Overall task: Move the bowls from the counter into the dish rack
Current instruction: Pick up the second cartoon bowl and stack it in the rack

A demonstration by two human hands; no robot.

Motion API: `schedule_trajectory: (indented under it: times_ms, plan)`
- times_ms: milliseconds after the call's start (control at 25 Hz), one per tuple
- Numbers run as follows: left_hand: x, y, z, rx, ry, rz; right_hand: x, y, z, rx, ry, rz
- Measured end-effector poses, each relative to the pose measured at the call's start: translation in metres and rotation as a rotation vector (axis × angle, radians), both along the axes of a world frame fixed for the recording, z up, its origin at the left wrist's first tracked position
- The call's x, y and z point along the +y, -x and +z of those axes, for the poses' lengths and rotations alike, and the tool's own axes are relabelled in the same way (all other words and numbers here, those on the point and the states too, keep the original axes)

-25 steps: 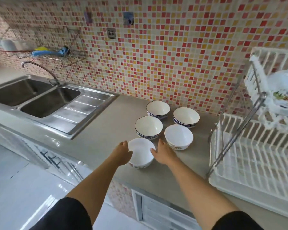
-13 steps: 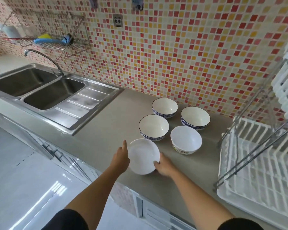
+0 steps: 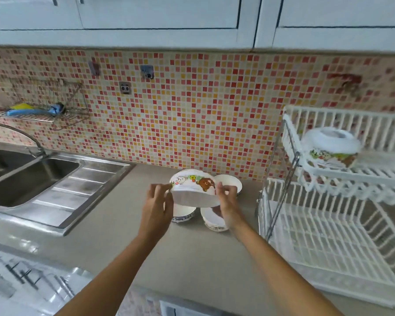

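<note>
A white bowl with cartoon bears (image 3: 193, 190) is lifted above the counter and tipped upside down, gripped between my left hand (image 3: 156, 208) and my right hand (image 3: 228, 206). Below and behind it, other bowls stay on the counter: a blue-rimmed bowl (image 3: 184, 214), a white patterned bowl (image 3: 213, 221) and another bowl (image 3: 232, 182) near the wall, all partly hidden. The white two-tier dish rack (image 3: 328, 236) stands to the right. On its upper tier lies an upturned cartoon bowl (image 3: 331, 148).
A steel double sink (image 3: 32, 179) with a tap (image 3: 16, 135) lies to the left. A wire shelf (image 3: 37, 110) holding blue and yellow items hangs on the mosaic wall. White cabinets (image 3: 157, 17) run overhead. The grey counter (image 3: 192, 258) extends toward me.
Both hands have lifted the nearest bowl off the counter and turned it upside down. The view has tilted up, bringing the cabinets and the rack's upper tier into sight.
</note>
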State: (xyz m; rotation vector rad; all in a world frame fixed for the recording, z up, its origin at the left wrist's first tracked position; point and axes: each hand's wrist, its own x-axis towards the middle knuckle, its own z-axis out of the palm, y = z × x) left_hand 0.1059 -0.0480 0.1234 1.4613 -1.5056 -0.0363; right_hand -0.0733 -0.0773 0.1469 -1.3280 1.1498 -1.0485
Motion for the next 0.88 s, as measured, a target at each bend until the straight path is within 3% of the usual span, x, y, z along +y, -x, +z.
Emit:
schedule_trajectory:
  times_ms: [160,280,440,560,680,880]
  plan:
    - [0.003,0.054,0.066,0.214,0.077,-0.260,0.020,0.051,0.068,-0.073,0.262,-0.062]
    - [0.009,0.098,0.117,0.411,0.137,-0.595,0.035,0.103,0.121,-0.078,0.443,-0.065]
    - [-0.009,0.152,0.176,0.485,0.093,-0.856,0.038,0.179,0.179,-0.006,0.591,-0.078]
    - [-0.033,0.192,0.213,0.326,-0.004,-0.889,0.024,0.233,0.205,0.123,0.595,-0.087]
    - [-0.060,0.246,0.235,0.143,-0.183,-0.866,0.000,0.284,0.213,0.382,0.576,-0.154]
    - [-0.106,0.298,0.231,-0.122,-0.324,-0.657,-0.058,0.340,0.188,0.630,0.405,-0.104]
